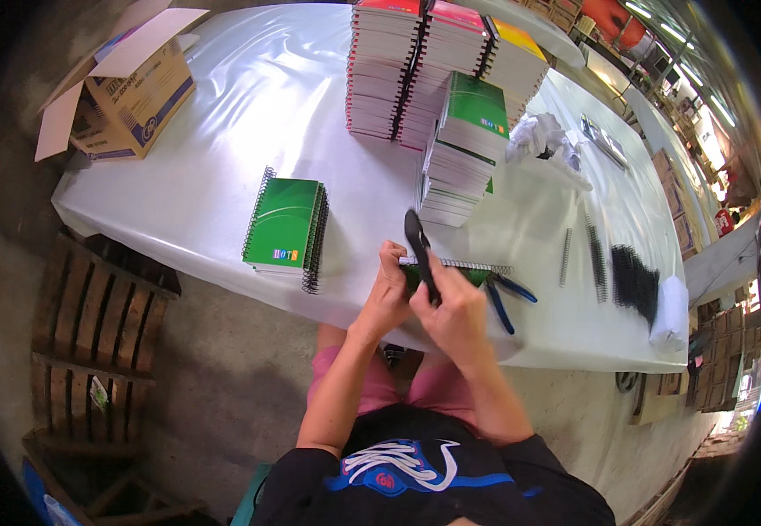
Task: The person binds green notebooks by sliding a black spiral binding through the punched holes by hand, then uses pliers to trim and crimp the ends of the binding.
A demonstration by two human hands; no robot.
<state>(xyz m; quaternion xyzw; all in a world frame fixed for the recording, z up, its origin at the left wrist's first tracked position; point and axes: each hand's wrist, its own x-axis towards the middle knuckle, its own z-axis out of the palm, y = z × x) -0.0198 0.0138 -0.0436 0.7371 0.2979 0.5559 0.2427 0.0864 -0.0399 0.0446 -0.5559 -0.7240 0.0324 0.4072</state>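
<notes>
My left hand [385, 287] is closed on the left end of a green-covered notebook [471, 273] at the table's front edge. A spiral wire [472, 264] runs along the notebook's far edge and sticks out past its right end. My right hand [456, 317] grips a long black tool [416, 235] with a rounded end, held upright over the notebook; its exact kind I cannot tell. Blue-handled pliers [500, 305] lie just right of my right hand, handles spread. To the left sits a small stack of green spiral notebooks [284, 223].
Tall stacks of spiral books [385, 79] stand at the back, with a green-topped stack [477, 105] before them. Black spiral coils [635, 282] and a white roll [670, 314] lie at right, near crumpled plastic [543, 138]. An open carton [139, 101] stands far left.
</notes>
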